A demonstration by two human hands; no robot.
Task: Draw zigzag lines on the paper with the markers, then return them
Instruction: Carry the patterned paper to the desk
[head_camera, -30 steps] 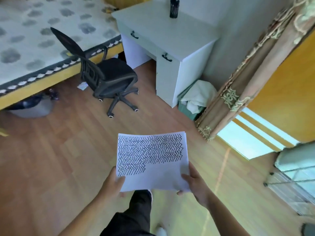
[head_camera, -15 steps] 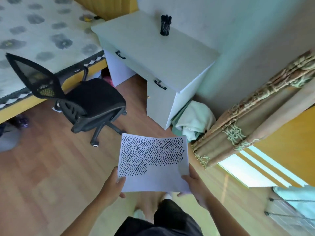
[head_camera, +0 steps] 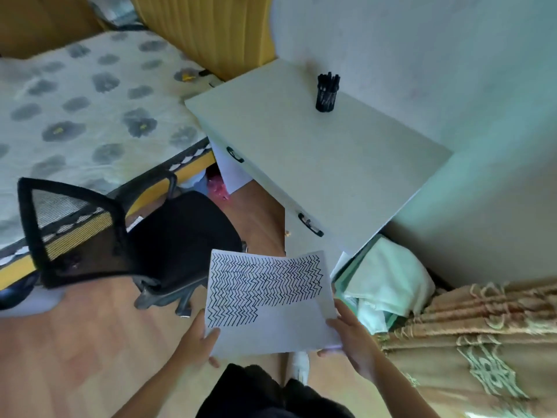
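I hold a white sheet of paper (head_camera: 271, 324) low in the middle of the view, above the floor; its upper two thirds are filled with rows of black zigzag lines. My left hand (head_camera: 197, 339) grips its lower left corner, thumb on top. My right hand (head_camera: 351, 334) grips the lower right edge. A black cup of black markers (head_camera: 327, 92) stands upright near the back of the white desk (head_camera: 316, 152), well ahead of the paper.
A black mesh office chair (head_camera: 144, 236) stands left of the paper, in front of the desk. A bed with a flowered cover (head_camera: 84, 116) fills the left. Pale cloth in a bin (head_camera: 388, 282) sits beside the desk; a patterned curtain (head_camera: 482, 342) hangs at right.
The view has closed in on the desk: desk, marker cup and chair are larger and nearer. Both hands keep the same grip on the paper.
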